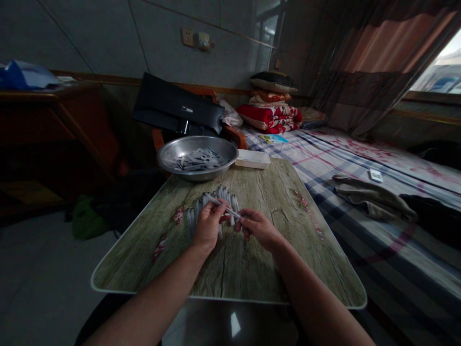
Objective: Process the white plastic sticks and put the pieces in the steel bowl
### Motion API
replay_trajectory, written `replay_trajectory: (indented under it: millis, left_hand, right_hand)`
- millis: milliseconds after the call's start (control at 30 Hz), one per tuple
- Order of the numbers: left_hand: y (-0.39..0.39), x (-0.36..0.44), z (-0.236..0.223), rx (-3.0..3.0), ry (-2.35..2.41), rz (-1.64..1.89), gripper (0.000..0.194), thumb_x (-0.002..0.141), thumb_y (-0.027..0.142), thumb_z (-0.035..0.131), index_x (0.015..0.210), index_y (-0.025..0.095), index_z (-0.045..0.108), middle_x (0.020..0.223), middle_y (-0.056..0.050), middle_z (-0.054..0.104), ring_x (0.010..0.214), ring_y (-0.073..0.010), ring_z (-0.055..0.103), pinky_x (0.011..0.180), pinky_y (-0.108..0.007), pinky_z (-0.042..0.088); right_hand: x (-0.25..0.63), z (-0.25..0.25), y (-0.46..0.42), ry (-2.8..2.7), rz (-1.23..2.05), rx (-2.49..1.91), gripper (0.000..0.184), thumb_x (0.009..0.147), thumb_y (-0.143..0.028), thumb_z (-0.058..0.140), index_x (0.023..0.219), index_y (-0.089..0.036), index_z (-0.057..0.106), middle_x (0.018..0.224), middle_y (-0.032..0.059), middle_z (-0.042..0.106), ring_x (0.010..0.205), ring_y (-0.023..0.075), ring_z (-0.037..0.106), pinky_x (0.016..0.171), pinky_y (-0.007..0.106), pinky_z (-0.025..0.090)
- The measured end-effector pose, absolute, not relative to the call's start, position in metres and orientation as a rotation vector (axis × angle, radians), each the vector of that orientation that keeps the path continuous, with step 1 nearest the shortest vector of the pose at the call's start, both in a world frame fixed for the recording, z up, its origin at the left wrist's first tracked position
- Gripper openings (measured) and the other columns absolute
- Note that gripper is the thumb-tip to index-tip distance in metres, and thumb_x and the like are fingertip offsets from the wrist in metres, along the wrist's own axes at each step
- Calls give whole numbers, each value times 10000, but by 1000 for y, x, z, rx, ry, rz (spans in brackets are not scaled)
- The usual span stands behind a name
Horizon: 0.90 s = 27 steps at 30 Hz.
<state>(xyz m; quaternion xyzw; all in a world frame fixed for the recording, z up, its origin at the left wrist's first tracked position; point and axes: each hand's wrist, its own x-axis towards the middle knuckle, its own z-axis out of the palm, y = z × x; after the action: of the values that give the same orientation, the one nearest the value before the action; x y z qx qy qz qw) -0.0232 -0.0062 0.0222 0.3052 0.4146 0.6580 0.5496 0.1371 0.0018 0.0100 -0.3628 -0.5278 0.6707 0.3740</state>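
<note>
Tube (232, 212), slim, pale and pen-like, held slantwise just above the middle of a wood-patterned table (248, 278). Left hand (208, 225) pinching it between thumb and fingers, far end poking out on the left. Right hand (260, 228) closed narrowly around the near end, fingertips curled in. Cannot tell whether a cap or other small part sits under those fingertips; too small and dim.

Partway along, at a guess. Apparently done: a batch of similar tubes (225, 193) laid out on the table, roughly side by side in an uneven row, dark ends mostly on the far side, some hidden behind the left hand. In between: the tube in hand, clear of the table and not set down among the others. Not yet sorted, judging by the disorder: a loose heap of thin pieces (201, 159), pale and dark mixed, inside the wide metal bowl (197, 176) at the far left of the table. Too jumbled to count, or to tell whole tubes from parts. By the look of that heap, plenty remaining. Just right of the bowl, near the far edge, a shallow white tray (251, 164).
</note>
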Motion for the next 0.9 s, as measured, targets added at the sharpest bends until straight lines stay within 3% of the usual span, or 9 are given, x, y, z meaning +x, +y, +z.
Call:
replay_trajectory:
  millis: [267,900]
  left_hand:
    - [-5,-22,23,694,962,1495,442,561,414,880,829,157,641,741,-13,723,671,-132,681,613,-218,551]
    - [-7,-21,23,710,940,1484,409,579,387,873,827,159,642,752,-17,731,683,-135,684,631,-229,552]
  right_hand:
    - [139,10,3,-1388,1684,-899,261,807,-396,672,904,-165,598,675,-20,651,424,55,463,396,192,382]
    - [140,11,3,-1393,1670,-912,266,791,-412,684,849,-164,608,649,-23,628,419,53,451,394,193,403]
